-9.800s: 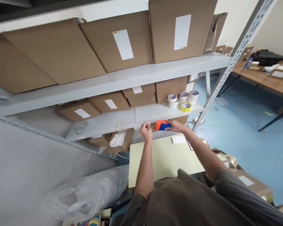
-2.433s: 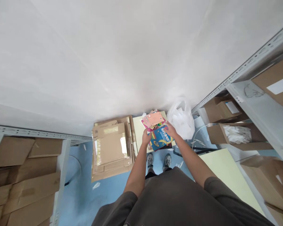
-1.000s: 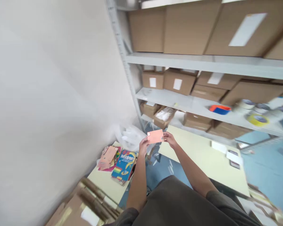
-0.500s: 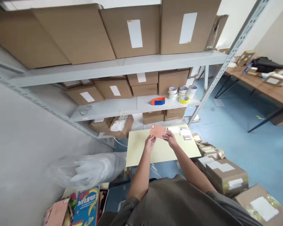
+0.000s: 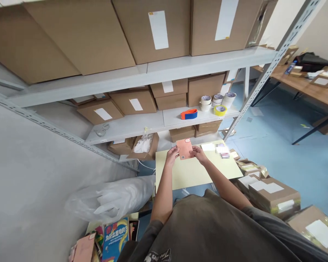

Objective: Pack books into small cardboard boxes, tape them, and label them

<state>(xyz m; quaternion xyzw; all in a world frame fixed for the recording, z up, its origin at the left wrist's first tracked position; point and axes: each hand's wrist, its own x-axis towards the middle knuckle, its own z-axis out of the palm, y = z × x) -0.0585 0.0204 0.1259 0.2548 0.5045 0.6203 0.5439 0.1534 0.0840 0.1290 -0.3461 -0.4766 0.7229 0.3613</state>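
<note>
A pink book, with a red-edged box at its top and a small barcode at its bottom, is held upright over the pale yellow tabletop. My left hand grips its left edge between fingers and thumb. On the opposite edge, my right hand has its fingers closed as well. White paper lies on the table beyond my right hand, beside a blurred-out patch.
A metal rack bears cardboard boxes, tape rolls and an orange-and-blue strap. Plastic wrap and books are at lower left. Taped parcels crowd the right side.
The pink book has turned from lying wide to standing taller, its red-edged box now at upper right. Both hands still hold its sides. The camera view has shifted slightly.
</note>
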